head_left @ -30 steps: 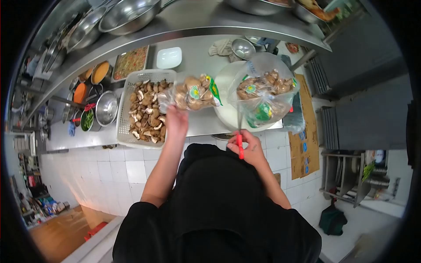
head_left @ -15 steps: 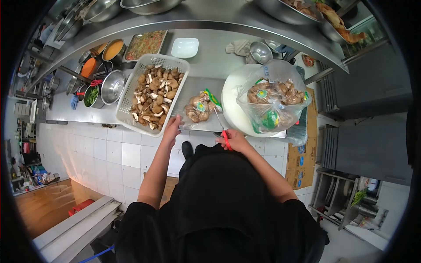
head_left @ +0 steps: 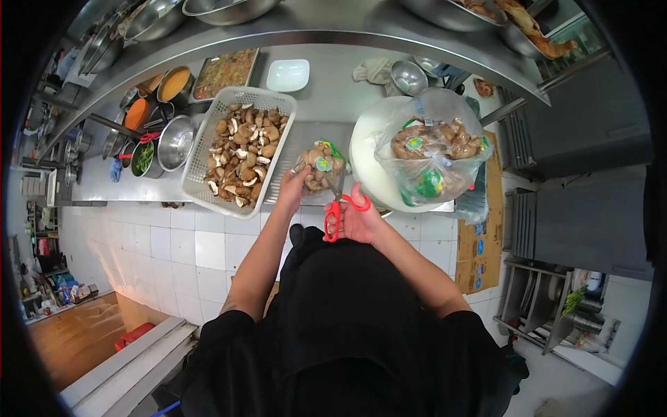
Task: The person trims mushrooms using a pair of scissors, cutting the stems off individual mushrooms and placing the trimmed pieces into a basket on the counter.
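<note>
A clear bag of mushrooms [head_left: 321, 161] with a green and yellow label lies at the counter's front edge. My left hand [head_left: 294, 186] is closed on the bag's near left side. In my right hand [head_left: 358, 221] are red-handled scissors [head_left: 333, 221], handles spread apart and fingers in the loops. The blades point at the bag's near side; whether they touch the plastic I cannot tell. Left of the bag stands a white perforated basket [head_left: 192, 170] full of loose brown mushrooms [head_left: 249, 153]. A larger clear bag [head_left: 434, 163] holding more mushroom packs rests on a round white lid or board [head_left: 363, 149] at the right.
A metal shelf [head_left: 313, 42] with steel bowls runs overhead across the counter. A white dish [head_left: 288, 75] and a tray of chopped food [head_left: 226, 73] sit behind. Steel bowl [head_left: 177, 142] and sauce pots [head_left: 176, 85] crowd the left. Flattened cardboard [head_left: 479, 260] lies at the right.
My left hand has moved right and up onto the small bag, which now stands more upright. My right hand has turned palm up, and the scissors have opened with blades at the bag.
</note>
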Demonstrator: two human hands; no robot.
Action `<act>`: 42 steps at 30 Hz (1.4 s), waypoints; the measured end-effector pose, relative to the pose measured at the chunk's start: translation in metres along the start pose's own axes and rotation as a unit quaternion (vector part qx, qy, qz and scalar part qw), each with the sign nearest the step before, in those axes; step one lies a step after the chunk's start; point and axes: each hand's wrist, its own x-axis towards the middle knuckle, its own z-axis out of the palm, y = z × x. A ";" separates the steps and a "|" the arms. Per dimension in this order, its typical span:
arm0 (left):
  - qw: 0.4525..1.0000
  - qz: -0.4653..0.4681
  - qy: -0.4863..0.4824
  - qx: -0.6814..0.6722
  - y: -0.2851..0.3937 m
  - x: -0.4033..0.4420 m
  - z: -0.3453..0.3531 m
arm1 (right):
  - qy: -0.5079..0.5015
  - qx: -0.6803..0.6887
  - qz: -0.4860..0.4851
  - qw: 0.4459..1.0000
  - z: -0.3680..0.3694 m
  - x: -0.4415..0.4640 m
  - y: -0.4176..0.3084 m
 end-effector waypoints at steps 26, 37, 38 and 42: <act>0.975 0.137 0.032 0.171 -0.050 0.001 -0.053 | 0.078 -0.084 0.039 0.993 0.004 -0.025 -0.025; 0.661 0.390 -0.049 0.639 0.033 -0.012 -0.017 | 0.145 -0.881 0.031 0.449 0.016 -0.033 -0.038; 0.659 0.348 -0.080 0.662 0.036 -0.001 -0.017 | 0.144 -0.879 0.079 0.448 0.024 -0.023 -0.039; 0.642 0.377 -0.139 0.653 0.061 0.014 -0.011 | 0.112 -0.886 0.006 0.449 0.027 0.012 -0.032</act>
